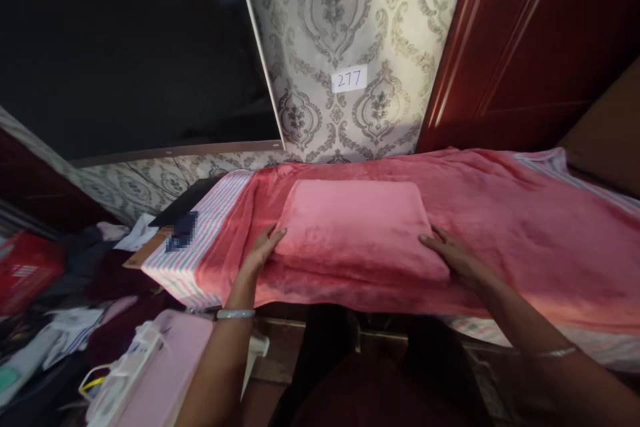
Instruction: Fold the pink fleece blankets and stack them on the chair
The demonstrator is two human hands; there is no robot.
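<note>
A pink plush blanket (356, 217), folded into a thick rectangular bundle, lies in the middle of a low surface. My left hand (264, 248) holds its left edge, thumb toward the bundle. On the opposite side my right hand (450, 251) grips the right edge, thumb and fingers set against the side. Some of the fingertips are hidden by the folds. Beneath the bundle spreads a larger pink plush cloth (525, 233), somewhat wrinkled, over a striped cloth (220, 203).
A large dark television (135, 47) stands at the back left, close to the surface. Dark red wood panelling (530, 33) rises at the right. Loose clothes (75, 333), a red bag (30, 270) and a pink panel (170, 367) with a white power strip (125, 377) fill the lower left.
</note>
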